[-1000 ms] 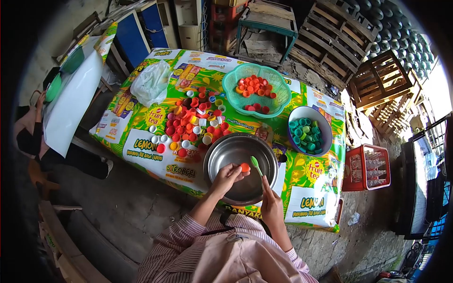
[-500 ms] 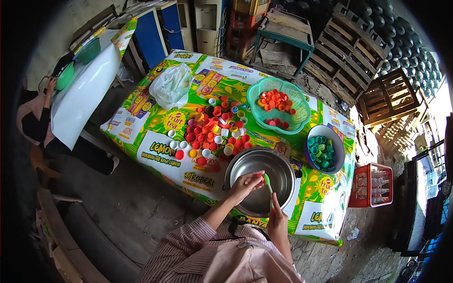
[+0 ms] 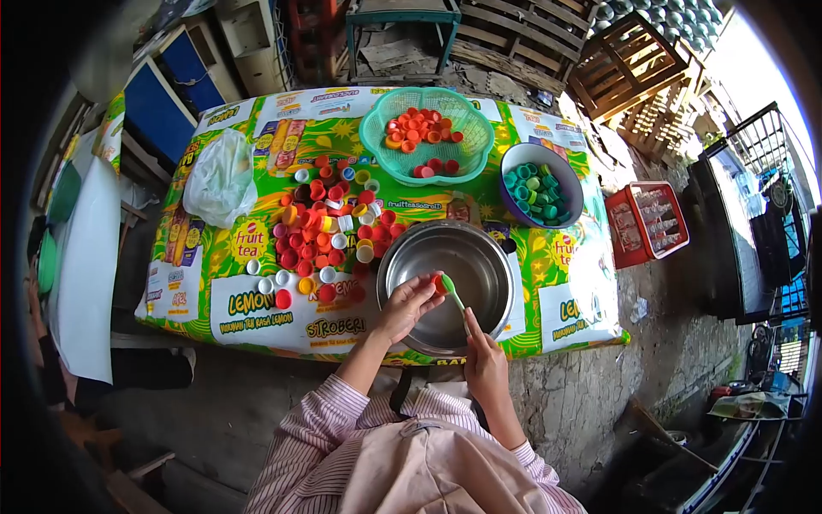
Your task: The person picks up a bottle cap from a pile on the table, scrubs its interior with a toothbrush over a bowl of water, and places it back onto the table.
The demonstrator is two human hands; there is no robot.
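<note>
A small red-orange cap [image 3: 441, 284] is pinched in the fingers of my left hand [image 3: 409, 307], over the front of a steel bowl [image 3: 411, 257]. My right hand [image 3: 485, 360] grips a thin tool with a green and whitish shaft [image 3: 455, 295], its green tip at the cap. The steel bowl looks empty inside. Left of it, many loose caps [image 3: 321, 242], red, orange, yellow and white, lie on the patterned tablecloth [image 3: 248, 319]. Behind sits a turquoise basket [image 3: 368, 137] with red and orange caps. A bowl with a purple outside [image 3: 514, 158] holds green and teal caps.
A white plastic bag [image 3: 220, 178] lies at the table's left. Beyond the right edge stands a red crate [image 3: 629, 236] of glass bottles. Wooden pallets [image 3: 522, 43] and a green-framed stand [image 3: 402, 17] are behind the table. Another person's dark sleeve or leg shows at far left.
The view has turned, so the table and its contents appear shifted left and more level. Both hands remain over the bowl, with the tool tip still at the red cap.
</note>
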